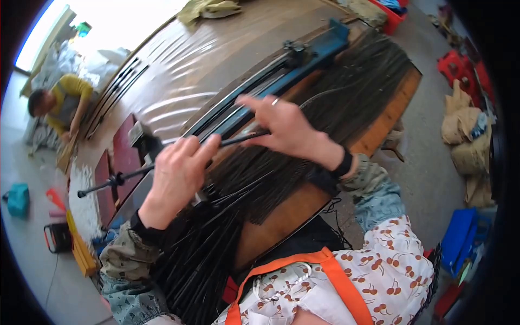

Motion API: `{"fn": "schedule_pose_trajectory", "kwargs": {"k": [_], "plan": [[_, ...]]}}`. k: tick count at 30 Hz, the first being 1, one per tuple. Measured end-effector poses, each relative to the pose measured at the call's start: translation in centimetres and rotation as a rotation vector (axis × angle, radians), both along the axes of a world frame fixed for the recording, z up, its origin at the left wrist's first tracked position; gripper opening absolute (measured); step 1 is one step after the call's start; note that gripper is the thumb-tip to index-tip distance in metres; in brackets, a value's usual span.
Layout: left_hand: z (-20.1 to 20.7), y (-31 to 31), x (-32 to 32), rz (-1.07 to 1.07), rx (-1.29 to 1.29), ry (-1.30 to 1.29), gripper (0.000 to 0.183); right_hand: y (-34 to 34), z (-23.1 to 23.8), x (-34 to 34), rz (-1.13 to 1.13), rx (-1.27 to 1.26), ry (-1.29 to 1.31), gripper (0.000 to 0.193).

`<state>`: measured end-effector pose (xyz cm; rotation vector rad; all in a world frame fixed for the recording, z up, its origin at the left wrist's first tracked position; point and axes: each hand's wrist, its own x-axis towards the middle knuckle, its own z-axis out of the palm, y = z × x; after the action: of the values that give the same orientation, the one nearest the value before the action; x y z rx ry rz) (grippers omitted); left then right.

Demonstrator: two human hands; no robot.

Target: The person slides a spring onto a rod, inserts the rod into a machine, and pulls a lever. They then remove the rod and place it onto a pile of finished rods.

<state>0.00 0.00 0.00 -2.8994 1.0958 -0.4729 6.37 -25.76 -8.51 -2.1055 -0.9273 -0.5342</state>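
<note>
The rod [234,140] slants above a wooden bench [295,216] in the head view. Many thin dark rods [352,95] cover the bench, and a long blue jig [327,46] runs along its far side. Beyond that spreads a broad table [246,27], partly under clear plastic [187,92]. At the left, a person in yellow [70,103] bends forward; a grey floor [414,151] shows at the right, with a red bag [455,67] and a blue case [457,235].

The rod passes through the left hand [181,168], its collared end sticking out to the left, its other stretch reaching the right hand [290,127] near the thumb. The left fingers are curled, clamped around the rod. The right index finger points out over the jig, well apart from the thumb; whether the other right fingers grip the rod cannot be told.
</note>
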Motion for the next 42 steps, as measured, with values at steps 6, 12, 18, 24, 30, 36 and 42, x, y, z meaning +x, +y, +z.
{"fn": "schedule_pose_trajectory", "kwargs": {"k": [6, 12, 18, 24, 30, 36, 42], "plan": [[1.2, 3.0, -2.2, 0.061, -0.005, -0.065, 0.038, 1.3, -0.7, -1.6, 0.135, 0.191, -0.069, 0.032], [2.2, 7.0, -4.2, 0.157, -0.052, -0.137, 0.032, 2.3, -1.2, 0.5, 0.059, 0.149, -0.219, 0.044], [4.4, 11.5, -7.7, 0.310, -0.111, -0.161, 0.042, 5.3, -0.7, 1.0, 0.076, 0.188, -0.271, 0.039], [10.0, 19.5, -11.1, 0.546, -0.146, -0.439, 0.033, 7.3, -2.5, 4.3, 0.117, 0.007, 0.288, 0.018], [9.8, 21.4, -15.3, 0.623, -0.172, -0.386, 0.028, 21.9, 1.4, 2.8, 0.760, 0.323, 0.486, 0.016], [6.5, 25.1, -20.8, 0.841, -0.194, -0.244, 0.029, 25.3, 1.4, 2.4, 0.800, 0.252, 0.532, 0.013], [4.6, 26.4, -21.1, 0.824, -0.284, -0.250, 0.030, 27.1, 2.5, 2.2, 0.795, 0.160, 0.512, 0.013]]}}
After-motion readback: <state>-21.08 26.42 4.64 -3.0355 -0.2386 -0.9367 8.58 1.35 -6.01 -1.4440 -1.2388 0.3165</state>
